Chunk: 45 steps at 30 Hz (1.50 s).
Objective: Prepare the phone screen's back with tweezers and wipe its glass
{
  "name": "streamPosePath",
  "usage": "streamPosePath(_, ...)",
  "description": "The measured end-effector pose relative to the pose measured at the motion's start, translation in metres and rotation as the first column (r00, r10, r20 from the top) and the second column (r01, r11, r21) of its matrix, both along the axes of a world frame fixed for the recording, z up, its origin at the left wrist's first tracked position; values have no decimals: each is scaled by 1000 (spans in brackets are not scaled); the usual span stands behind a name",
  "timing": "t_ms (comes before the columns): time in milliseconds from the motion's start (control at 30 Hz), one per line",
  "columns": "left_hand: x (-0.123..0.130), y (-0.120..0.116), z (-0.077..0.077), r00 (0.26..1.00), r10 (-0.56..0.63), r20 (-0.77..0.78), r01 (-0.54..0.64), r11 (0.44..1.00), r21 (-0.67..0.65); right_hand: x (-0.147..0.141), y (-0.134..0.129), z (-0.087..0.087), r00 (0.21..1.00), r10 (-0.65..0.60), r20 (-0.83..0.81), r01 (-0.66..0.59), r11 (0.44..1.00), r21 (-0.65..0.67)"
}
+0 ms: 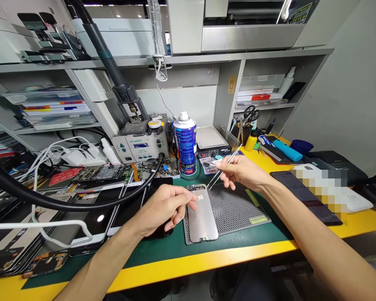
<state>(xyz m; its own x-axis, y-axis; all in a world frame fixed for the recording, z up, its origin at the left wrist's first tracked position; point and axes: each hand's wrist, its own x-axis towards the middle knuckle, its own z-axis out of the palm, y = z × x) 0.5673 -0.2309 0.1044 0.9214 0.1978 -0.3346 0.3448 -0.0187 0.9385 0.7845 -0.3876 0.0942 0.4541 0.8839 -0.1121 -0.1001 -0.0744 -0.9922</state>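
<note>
A silver-backed phone screen panel [203, 221] lies on a grey perforated mat [238, 209], with a dark strip along its far end. My left hand [172, 205] is over the panel's left side. Its thumb and forefinger come together above the panel near a small white label [200, 198]; whatever may be between them is hidden. In my right hand [238, 169] a pair of metal tweezers [213, 180] is pinched between thumb and fingers, tips pointing down toward the panel's far right corner. I cannot tell whether the tips touch it.
Phones and panels [95, 219] crowd the left, crossed by a black hose [81, 205]. Behind stand a blue spray can [185, 144], a rework station [141, 146] and a heating plate [211, 140]. A dark phone [303, 196] lies at right. The yellow table edge [163, 274] is nearest.
</note>
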Motion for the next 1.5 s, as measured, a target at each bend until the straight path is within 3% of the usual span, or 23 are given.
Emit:
streamPosePath(167,-20,-13,-8,1000,1,-3,-1,988,154,0,-1,0,1000,3,5,-3,1000,0)
streamPosePath(300,-27,-25,-15,1000,21,21,-24,982,188,-2,-1,1,1000,-2,10,2,1000,5)
streamPosePath(600,-43,-25,-5,999,28,-19,-28,1000,-2,-2,-4,6,999,-18,42,19,999,-27)
streamPosePath(733,-78,-28,-5,988,153,35,-148,982,-120,-6,-5,8,998,-14,63,18,998,-63)
streamPosePath(867,-145,-25,-11,922,386,39,-374,911,-176,-10,-6,11,996,-52,78,58,996,-74)
streamPosePath(1000,-233,-5,-35,758,651,-47,-652,751,-109,-11,-2,15,994,-72,86,83,989,-124)
streamPosePath(1100,-295,22,-69,578,803,-144,-810,586,15,-11,2,16,989,-98,115,117,979,-169)
streamPosePath(1200,-339,51,-109,393,878,-275,-881,445,162,-7,4,13,981,-116,155,147,967,-208)
streamPosePath(1333,-367,80,-147,264,872,-411,-891,384,242,2,6,7,980,-101,173,142,958,-248)
streamPosePath(1500,-375,105,-163,229,853,-469,-882,386,271,7,6,5,981,-135,136,167,950,-262)
